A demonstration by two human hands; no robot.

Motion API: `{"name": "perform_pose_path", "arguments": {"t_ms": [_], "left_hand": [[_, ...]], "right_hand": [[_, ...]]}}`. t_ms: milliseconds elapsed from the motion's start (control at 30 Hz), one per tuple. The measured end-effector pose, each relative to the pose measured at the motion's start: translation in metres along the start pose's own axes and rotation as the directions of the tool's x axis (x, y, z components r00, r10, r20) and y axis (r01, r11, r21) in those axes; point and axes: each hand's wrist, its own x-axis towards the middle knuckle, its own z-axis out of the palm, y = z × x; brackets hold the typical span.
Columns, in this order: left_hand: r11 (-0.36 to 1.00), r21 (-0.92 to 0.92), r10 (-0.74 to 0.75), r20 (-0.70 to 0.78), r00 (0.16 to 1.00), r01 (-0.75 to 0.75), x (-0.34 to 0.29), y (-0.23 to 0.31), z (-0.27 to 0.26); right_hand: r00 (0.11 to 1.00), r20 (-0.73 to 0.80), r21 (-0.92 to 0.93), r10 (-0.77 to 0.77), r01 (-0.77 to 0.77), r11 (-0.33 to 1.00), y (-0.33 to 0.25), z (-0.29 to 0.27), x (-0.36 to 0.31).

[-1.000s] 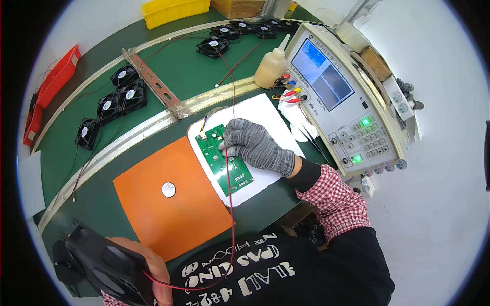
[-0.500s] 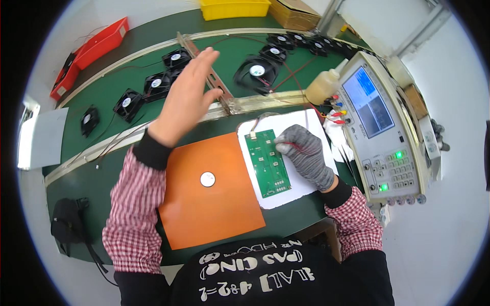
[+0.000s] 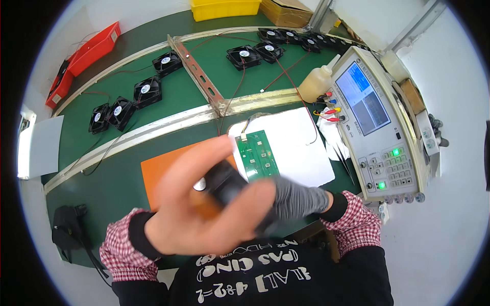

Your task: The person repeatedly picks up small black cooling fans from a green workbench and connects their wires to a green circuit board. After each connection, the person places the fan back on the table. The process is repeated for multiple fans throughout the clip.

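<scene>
1. Since the earlier frame, the left hand [image 3: 186, 227] had been brought back from the far fans to the body's front, where it was blurred.
2. Between its curved thumb and fingers a black fan [image 3: 224, 182], badly smeared, was gripped above the orange sheet [image 3: 153, 176].
3. The gloved right hand [image 3: 298, 201] was partly covered by the left hand and the fan; whether anything was grasped in its fingers could not be told.
4. The red wire [image 3: 316, 127], pinched in the gloved fingers before, had been released, its end laid on the white pad [image 3: 296, 158].
5. On the pad's left part the green circuit board [image 3: 258, 150] was seen, its lower end hidden by the hands.
6. The dark green table [image 3: 102, 188] was crossed by a red-brown rail [image 3: 196, 73]. Left of it, four fans [image 3: 147, 88] were set out, the nearest two now just beside each other, where a gap had been seen. Right of it, more fans [image 3: 244, 55] were lined up, the formerly blurred one now sharp.
7. At the right, a bottle [image 3: 315, 84], tweezers [image 3: 344, 160] and a test instrument [image 3: 357, 143] with a lit screen were placed.
8. Farther out, red bins [image 3: 94, 51], a yellow bin [image 3: 224, 11], a cardboard box [image 3: 286, 14] and pale walls [image 3: 454, 229] were seen.
</scene>
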Motion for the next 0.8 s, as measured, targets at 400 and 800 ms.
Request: {"name": "perform_pose_path", "arguments": {"t_ms": [400,800], "left_hand": [[0.236,-0.571,-0.91,0.155,0.385,0.787,-0.08,-0.08,-0.043],[0.836,-0.033,-0.467,0.482,0.741,0.548,-0.093,-0.029,-0.004]], "right_hand": [[0.905,-0.417,-0.189,0.087,-0.18,0.965,0.008,-0.047,-0.019],[0.862,-0.491,-0.472,-0.127,-0.141,0.87,0.06,-0.05,-0.012]]}}
